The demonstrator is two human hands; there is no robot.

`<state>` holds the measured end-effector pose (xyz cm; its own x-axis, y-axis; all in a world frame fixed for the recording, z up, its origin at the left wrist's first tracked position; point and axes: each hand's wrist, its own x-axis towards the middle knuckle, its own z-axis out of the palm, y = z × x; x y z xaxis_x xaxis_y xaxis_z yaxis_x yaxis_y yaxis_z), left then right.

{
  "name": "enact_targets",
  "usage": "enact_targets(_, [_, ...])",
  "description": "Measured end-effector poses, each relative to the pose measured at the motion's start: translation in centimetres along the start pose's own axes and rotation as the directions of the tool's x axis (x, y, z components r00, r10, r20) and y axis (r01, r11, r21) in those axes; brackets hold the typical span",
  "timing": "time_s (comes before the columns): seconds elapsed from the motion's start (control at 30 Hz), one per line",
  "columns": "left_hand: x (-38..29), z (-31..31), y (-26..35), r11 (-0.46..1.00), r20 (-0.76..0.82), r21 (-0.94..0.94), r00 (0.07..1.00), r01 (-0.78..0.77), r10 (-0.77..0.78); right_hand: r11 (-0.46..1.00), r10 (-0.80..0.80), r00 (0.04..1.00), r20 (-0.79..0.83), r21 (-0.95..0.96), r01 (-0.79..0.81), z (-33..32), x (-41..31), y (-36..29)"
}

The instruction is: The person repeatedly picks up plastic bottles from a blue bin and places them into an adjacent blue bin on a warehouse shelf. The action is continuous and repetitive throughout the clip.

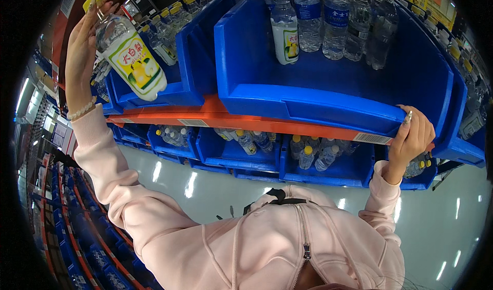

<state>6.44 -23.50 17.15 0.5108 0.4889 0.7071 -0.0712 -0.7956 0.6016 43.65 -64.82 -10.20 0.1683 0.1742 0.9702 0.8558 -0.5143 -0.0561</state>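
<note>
My left hand (85,30) is raised at the upper left, its fingers gripping the yellow cap and neck of a clear plastic bottle (133,61). That bottle hangs tilted in front of a blue bin, and its label shows pears. At the right, my right hand (414,136) holds the front lip of a large blue plastic bin (319,107). Toward the back of this bin stand several clear bottles; the front one is a pear-label bottle (285,32) with a yellow cap. Beside it is a blue-label bottle (308,18) with a white cap.
An orange shelf beam (262,123) with barcode stickers runs under the bins. A neighbouring blue bin (192,55) holds more bottles. Lower bins (327,176) hold bottles too. Behind me at the left is another rack of blue bins (83,228). The floor (173,174) is glossy grey.
</note>
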Motion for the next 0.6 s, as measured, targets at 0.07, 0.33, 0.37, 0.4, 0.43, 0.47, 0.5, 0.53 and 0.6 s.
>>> enact_targets(0.07, [-0.1,0.8,1.3,0.997,0.185,-0.074,0.983,-0.008,0.022,1.0,-0.012,1.0,0.014,-0.001,0.012,-0.2,0.1,-0.1])
enact_targets(0.33, [-0.3,15.1,6.0,0.891,0.217,-0.414,0.931,-0.184,0.293,0.998,-0.033,0.995,0.099,0.059,0.027,-1.4,0.7,-0.4])
enact_targets(0.37, [-0.1,17.4,6.8,0.912,0.217,-0.368,0.937,-0.182,0.275,0.998,-0.035,0.994,0.104,0.063,0.029,-1.5,0.7,-0.4])
enact_targets(0.4, [0.1,19.4,7.4,0.932,0.271,-0.35,0.942,-0.092,0.195,0.997,-0.033,0.995,0.099,0.074,0.026,-1.5,0.8,-0.4])
enact_targets(0.43, [0.5,21.2,7.9,0.946,0.322,-0.324,0.94,-0.004,0.114,0.997,-0.038,0.994,0.107,0.069,0.03,-1.5,0.8,-0.4])
enact_targets(0.47, [0.8,23.0,8.0,0.942,0.367,-0.327,0.929,0.079,0.049,0.997,-0.036,0.993,0.112,0.078,0.028,-1.6,0.9,-0.3])
enact_targets(0.5, [1.3,24.5,7.9,0.932,0.41,-0.324,0.912,0.163,-0.017,0.996,-0.036,0.992,0.117,0.09,0.026,-1.6,0.9,-0.3])
enact_targets(0.53, [1.9,26.0,7.5,0.941,0.421,-0.322,0.906,0.106,0.042,0.996,-0.041,0.993,0.114,0.089,0.03,-1.6,0.9,-0.3])
enact_targets(0.6, [3.6,29.1,5.8,0.969,0.414,-0.246,0.906,0.021,0.085,0.995,-0.049,0.993,0.104,0.09,0.04,-1.5,0.9,-0.2])
